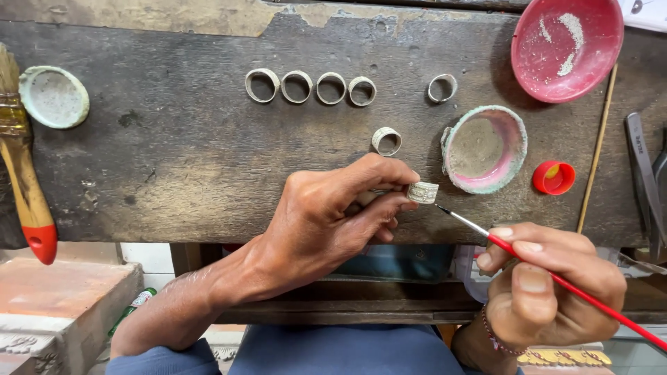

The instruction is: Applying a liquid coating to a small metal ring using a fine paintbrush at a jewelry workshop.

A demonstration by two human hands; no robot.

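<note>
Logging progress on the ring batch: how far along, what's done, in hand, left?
Cannot tell coated from uncoated. Set out: four rings in a row, one apart, one nearer, all on the bench. In hand: left hand pinches a ring; right hand holds a red brush, tip at that ring. Beside it, a crusted dish.

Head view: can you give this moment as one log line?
left hand: holds ring | right hand: holds red brush, tip at ring | bench: six rings
</note>
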